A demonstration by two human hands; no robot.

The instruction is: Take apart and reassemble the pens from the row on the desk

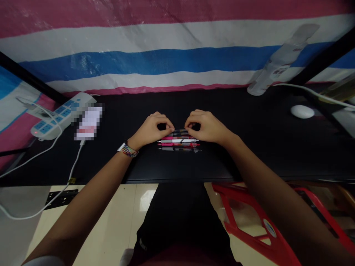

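Several pens [179,142] lie side by side in a row on the black desk [249,155], pink, white, red and dark ones. My left hand [151,129] pinches the left end of the farthest, dark pen [179,131]. My right hand [206,126] pinches the right end of that same pen. Both hands rest on the desk just behind the row. A beaded band sits on my left wrist.
A white and blue power strip [59,114] with cables lies at the left, beside a blurred phone [88,122]. A white mouse [302,111] and a white bottle [277,64] stand at the back right. A red plastic stool [249,221] is below the desk edge.
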